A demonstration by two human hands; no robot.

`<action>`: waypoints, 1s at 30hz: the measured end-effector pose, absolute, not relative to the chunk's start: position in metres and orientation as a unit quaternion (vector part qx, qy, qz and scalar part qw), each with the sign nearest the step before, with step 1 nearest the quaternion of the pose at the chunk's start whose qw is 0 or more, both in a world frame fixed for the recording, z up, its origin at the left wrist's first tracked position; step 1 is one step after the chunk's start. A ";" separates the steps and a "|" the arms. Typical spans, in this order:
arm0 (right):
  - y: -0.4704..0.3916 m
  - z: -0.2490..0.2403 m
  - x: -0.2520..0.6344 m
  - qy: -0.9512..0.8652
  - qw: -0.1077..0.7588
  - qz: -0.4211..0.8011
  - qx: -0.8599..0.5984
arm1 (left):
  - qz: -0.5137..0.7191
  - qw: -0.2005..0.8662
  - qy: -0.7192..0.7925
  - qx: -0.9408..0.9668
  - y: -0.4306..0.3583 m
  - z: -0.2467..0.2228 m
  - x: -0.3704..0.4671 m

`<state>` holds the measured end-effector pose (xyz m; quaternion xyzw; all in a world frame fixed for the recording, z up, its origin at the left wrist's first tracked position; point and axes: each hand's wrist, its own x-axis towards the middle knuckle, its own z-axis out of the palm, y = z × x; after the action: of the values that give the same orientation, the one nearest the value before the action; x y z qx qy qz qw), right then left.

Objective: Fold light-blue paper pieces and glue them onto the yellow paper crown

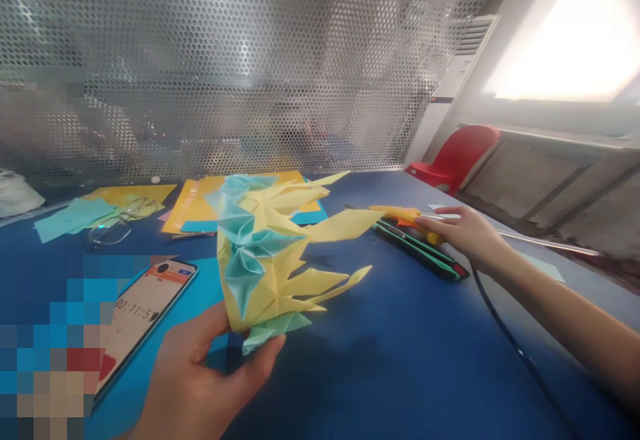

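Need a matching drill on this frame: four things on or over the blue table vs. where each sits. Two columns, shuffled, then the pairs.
Things:
1. paper model
2. phone
3. glasses
4. scissors

Places:
A. under the right hand, by the dark flat case
B. lying on the table, screen up, beside the left hand
C. held up in the left hand
D. far left, next to loose teal sheets

Pairs: 1-C, 2-B, 3-D, 4-A
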<state>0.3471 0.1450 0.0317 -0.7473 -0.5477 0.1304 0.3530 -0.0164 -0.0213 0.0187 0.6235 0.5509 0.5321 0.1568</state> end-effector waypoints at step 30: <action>0.088 0.059 0.288 -0.801 0.261 -0.081 -0.533 | 0.505 0.107 0.537 0.668 -0.025 0.009 -0.015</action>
<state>0.2878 0.0885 0.0594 -0.5329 -0.8008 -0.0808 0.2612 -0.0153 -0.0249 0.0094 0.6676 0.5369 0.5046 0.1071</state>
